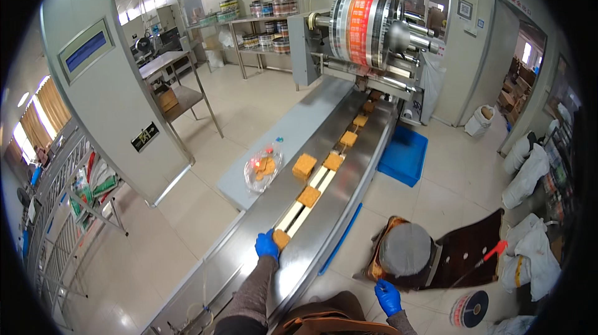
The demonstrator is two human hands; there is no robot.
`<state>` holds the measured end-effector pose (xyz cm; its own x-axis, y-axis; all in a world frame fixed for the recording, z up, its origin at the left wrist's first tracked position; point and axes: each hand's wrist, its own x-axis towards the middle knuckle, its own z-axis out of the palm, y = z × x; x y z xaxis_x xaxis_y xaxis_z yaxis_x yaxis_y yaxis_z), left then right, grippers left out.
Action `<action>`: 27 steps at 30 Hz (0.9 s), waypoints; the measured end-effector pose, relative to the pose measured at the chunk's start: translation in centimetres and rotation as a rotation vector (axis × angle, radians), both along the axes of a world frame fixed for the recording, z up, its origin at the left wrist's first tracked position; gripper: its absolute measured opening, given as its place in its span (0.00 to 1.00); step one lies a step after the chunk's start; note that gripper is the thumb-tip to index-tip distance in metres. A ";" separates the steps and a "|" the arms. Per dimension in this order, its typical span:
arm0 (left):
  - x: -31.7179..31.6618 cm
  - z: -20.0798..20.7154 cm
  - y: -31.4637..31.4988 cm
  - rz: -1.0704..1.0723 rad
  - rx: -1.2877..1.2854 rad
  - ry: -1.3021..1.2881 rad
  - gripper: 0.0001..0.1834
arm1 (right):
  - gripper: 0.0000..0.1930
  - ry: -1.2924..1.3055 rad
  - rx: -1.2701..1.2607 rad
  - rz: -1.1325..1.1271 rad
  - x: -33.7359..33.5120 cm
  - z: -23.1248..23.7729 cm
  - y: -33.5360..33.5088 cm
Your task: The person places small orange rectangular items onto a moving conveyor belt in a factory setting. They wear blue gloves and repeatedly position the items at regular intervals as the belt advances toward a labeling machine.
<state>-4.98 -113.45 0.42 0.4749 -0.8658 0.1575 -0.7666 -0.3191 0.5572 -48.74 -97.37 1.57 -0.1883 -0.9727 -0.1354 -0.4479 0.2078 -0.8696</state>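
Note:
My left hand (266, 245), in a blue glove, is closed at the left edge of a square golden-brown biscuit (281, 239) at the near end of the conveyor channel (293, 215). Farther along that channel lie several more biscuits, the closest being one biscuit (309, 196) ahead of my hand. Left of the channel, a thicker stack of biscuits (304, 165) rests on the metal bed. My right hand (389, 298), also blue-gloved, hangs low near a round grey-topped stool (405, 249). Its fingers are loosely bent, with nothing visible in them.
A clear plastic bag (263, 168) with biscuit pieces lies on the side ledge. At the far end stands a wrapping machine with a printed film roll (358, 28). Right of the conveyor are a blue bin (403, 155), a floor film roll (469, 309) and white sacks (526, 248).

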 end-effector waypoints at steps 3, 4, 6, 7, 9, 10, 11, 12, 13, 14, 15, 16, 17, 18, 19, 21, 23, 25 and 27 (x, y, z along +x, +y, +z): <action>-1.8 -1.2 -2.5 0.099 -0.096 0.034 0.15 | 0.20 0.012 0.085 -0.032 -2.4 -2.7 -6.9; -2.8 -1.5 -3.4 0.129 -0.088 0.022 0.17 | 0.21 0.092 0.034 0.037 -3.2 -3.5 -9.8; -6.1 0.8 -4.5 0.186 0.059 -0.167 0.24 | 0.22 0.111 0.073 0.141 -3.3 -4.5 -16.2; -6.5 0.4 -4.9 0.215 0.150 -0.165 0.31 | 0.23 0.193 0.156 0.244 -0.7 1.6 -20.6; -8.0 0.6 -5.7 0.245 0.159 -0.222 0.31 | 0.25 -0.033 0.180 0.290 2.2 6.4 -28.6; -9.1 1.1 -7.3 0.265 0.138 -0.245 0.31 | 0.28 0.199 0.121 0.435 2.1 5.1 -33.3; -9.8 1.6 -8.4 0.270 0.190 -0.271 0.31 | 0.28 0.323 0.055 0.586 3.4 6.0 -38.1; -9.6 0.6 -8.9 0.232 0.078 -0.143 0.34 | 0.29 0.294 -0.404 0.646 4.6 2.9 -42.3; -10.3 1.1 -9.4 0.266 0.106 -0.138 0.37 | 0.30 0.207 -0.191 0.733 7.2 4.9 -46.5; -11.3 1.5 -11.1 0.294 0.108 -0.126 0.40 | 0.32 0.333 -0.385 0.777 9.8 5.5 -50.0; -11.7 1.1 -12.2 0.320 0.123 0.013 0.45 | 0.36 0.285 -0.310 0.883 12.5 9.0 -52.6; -12.1 1.9 -14.0 0.338 0.212 0.241 0.48 | 0.40 0.244 -0.404 0.911 14.7 7.8 -55.1; -12.9 1.3 -15.3 0.382 0.223 0.173 0.49 | 0.42 0.324 -0.526 0.945 17.7 8.0 -56.7; -13.8 0.5 -16.3 0.434 0.238 0.106 0.50 | 0.45 0.346 -0.404 1.012 20.8 10.2 -57.2; -14.6 0.5 -17.4 0.499 0.233 0.165 0.53 | 0.47 0.394 -0.382 1.048 23.3 10.2 -57.4; -15.5 2.0 -18.4 0.541 0.229 0.138 0.49 | 0.50 0.547 -0.351 1.099 26.5 9.9 -56.8; -16.5 3.6 -17.6 0.529 0.155 0.136 0.44 | 0.52 0.737 -0.342 1.135 28.7 10.2 -55.6; -18.0 3.0 -15.4 0.552 0.067 -0.002 0.39 | 0.52 0.782 -0.326 1.173 29.5 8.6 -55.5; -19.8 2.9 -12.9 0.638 0.059 0.006 0.39 | 0.49 0.768 -0.273 1.202 29.6 8.1 -55.6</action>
